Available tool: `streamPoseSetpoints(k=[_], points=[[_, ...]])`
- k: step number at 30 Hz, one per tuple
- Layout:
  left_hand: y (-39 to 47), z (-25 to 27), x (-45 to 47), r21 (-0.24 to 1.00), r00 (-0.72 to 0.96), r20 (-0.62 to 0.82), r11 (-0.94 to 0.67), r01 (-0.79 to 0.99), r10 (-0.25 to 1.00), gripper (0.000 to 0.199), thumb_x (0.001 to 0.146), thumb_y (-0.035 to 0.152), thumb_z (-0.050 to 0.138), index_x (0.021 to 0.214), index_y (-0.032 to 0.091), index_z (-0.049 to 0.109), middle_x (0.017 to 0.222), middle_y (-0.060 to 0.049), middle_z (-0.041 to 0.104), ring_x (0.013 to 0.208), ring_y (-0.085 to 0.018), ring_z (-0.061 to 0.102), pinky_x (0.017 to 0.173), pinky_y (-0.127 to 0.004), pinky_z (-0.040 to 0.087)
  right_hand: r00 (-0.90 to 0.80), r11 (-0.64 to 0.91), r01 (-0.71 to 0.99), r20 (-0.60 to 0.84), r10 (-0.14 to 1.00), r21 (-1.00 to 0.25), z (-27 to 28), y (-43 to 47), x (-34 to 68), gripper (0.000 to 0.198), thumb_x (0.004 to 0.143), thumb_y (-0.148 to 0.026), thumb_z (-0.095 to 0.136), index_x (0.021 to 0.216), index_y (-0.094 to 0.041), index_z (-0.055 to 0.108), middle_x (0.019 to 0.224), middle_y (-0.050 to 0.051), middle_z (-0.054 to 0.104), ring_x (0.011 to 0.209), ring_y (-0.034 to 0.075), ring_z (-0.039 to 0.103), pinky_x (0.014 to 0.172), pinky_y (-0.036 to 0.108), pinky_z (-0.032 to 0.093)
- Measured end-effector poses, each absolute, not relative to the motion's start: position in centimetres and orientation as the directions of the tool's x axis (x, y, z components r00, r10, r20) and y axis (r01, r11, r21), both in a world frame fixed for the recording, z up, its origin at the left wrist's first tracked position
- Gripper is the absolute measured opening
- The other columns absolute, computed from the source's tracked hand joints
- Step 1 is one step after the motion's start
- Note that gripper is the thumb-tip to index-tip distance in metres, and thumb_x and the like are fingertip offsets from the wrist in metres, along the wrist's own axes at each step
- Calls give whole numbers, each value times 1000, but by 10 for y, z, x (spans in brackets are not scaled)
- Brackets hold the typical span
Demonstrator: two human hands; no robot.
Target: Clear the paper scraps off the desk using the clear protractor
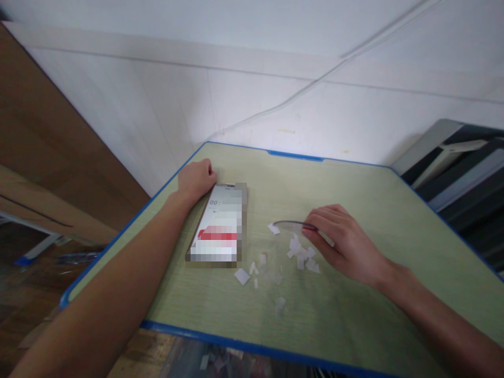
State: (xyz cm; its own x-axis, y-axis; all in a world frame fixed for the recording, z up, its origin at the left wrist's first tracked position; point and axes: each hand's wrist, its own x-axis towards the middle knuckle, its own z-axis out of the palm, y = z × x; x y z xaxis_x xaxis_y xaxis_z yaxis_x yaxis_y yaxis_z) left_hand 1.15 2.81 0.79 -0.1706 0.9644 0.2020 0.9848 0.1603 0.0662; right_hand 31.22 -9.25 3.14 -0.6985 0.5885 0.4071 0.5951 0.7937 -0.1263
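Observation:
My right hand [334,236] pinches a thin, curved, dark-edged strip [289,222], its exact kind unclear. The strip's far tip meets or hangs just above a small white paper scrap [274,229]. Beneath and beside my right fingers lies a loose cluster of paper scraps [301,253]. My left hand [197,177] is curled into a fist on the table's left edge, with nothing visible in it. Beside it a phone [216,223] lies face up, its lit screen showing a timer and a red button, partly blurred out.
More scraps [242,276] are scattered over the green table [354,325], which has a blue rim. A white wall [252,94] stands behind it. Dark folded frames [464,168] lean at the right, and brown cardboard [59,121] stands at the left.

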Motion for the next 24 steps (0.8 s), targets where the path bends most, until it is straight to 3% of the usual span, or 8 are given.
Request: streamPoseSetpoints(k=[9,14,18,21,24], points=[[28,7,11,71,-173,203,161,984,964,34,84,27,39,103,17,65,102,-15,70,96,-31,64,76,-38,48,-723,768,639,310,617,-39,33,-89,318,27,96,-17,42,71,-17,52,66,2,54,63,18,50,71,34,35],[29,7,11,79,-181,209,168,983,961,34,84,28,40,104,18,65,102,-14,70,97,-30,63,77,-37,48,-716,769,639,344,608,-29,42,-90,326,28,95,-18,43,68,-18,50,63,1,52,61,18,48,70,35,34],[29,6,11,91,-182,212,166,982,960,35,83,29,40,104,18,66,101,-14,70,96,-29,63,78,-37,48,-735,779,620,281,617,-90,41,-88,331,25,98,-19,44,75,-17,55,72,3,58,69,18,54,74,36,36],[29,7,10,83,-177,209,163,983,962,35,83,29,40,104,17,66,102,-15,70,96,-31,64,77,-38,48,-809,827,525,184,558,-201,44,-87,340,27,97,-18,45,73,-17,55,69,1,57,66,16,55,71,33,39],[28,7,11,77,-174,205,162,984,963,36,84,29,39,105,17,65,102,-15,70,96,-31,64,77,-39,49,-811,828,468,223,541,-308,49,-86,350,28,97,-20,46,72,-18,56,66,1,57,63,15,55,64,31,41]])
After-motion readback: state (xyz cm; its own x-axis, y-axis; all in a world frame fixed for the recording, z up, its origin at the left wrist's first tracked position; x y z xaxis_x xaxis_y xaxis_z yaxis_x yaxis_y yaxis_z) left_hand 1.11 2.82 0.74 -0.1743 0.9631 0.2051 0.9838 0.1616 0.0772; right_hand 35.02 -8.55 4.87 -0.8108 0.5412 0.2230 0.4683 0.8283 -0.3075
